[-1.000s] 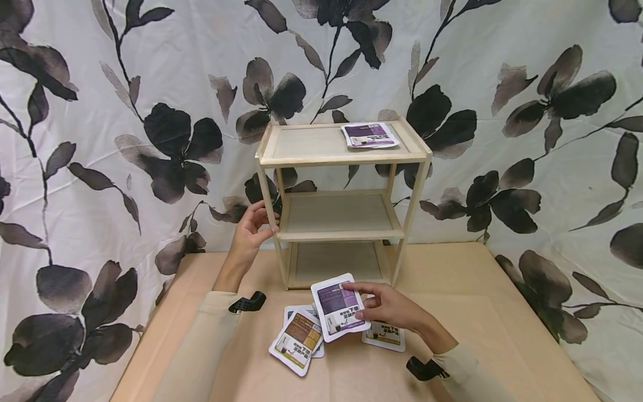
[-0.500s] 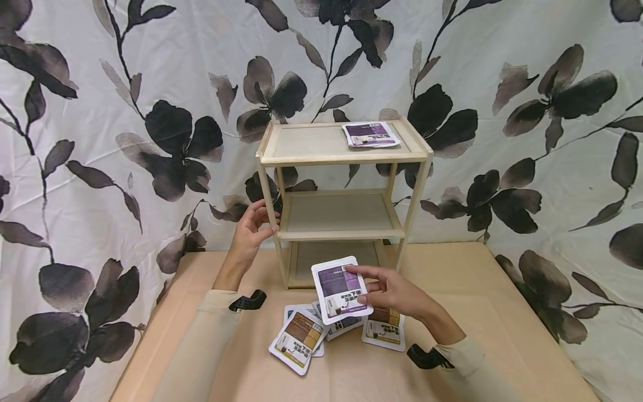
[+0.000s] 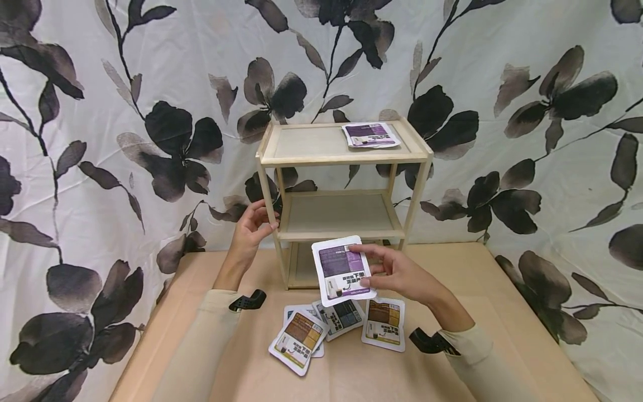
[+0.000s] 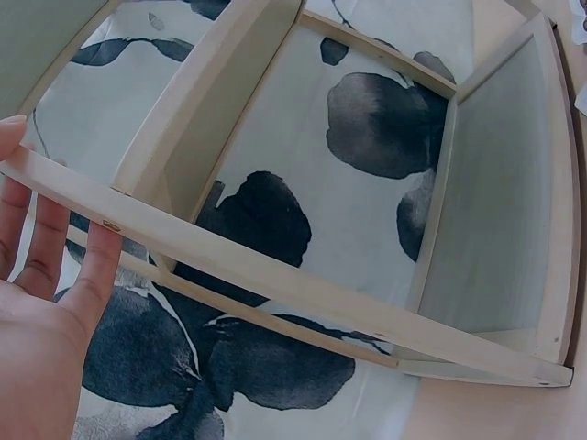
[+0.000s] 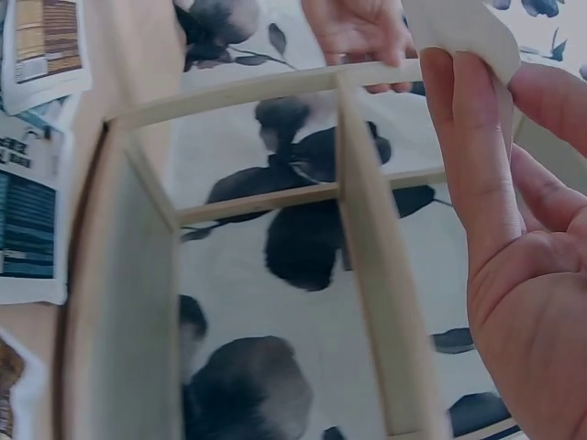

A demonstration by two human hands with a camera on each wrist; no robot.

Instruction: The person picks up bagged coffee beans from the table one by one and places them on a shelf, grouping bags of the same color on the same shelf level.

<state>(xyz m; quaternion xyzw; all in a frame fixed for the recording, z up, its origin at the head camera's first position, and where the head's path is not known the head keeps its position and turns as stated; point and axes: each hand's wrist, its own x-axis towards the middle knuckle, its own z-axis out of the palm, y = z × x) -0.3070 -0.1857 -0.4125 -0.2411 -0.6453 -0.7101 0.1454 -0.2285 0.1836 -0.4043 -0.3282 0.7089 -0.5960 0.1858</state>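
Desk (image 3: 447, 290): tan.
Left hand (image 3: 247, 231): pinched rack post (image 3: 264, 185).
Right hand (image 3: 404, 274): pinched purple-labelled packet (image 3: 334, 263).
Transfer: I judged steadiness needed next.

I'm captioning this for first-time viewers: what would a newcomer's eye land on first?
Probably the white backdrop with large dark flowers, behind the table. Before it stands a pale three-tier shelf, its left front post gripped by the left hand, a purple packet at the right of its top. Next, perhaps, the purple-and-white packet the right hand holds in front of the shelf's lower part.
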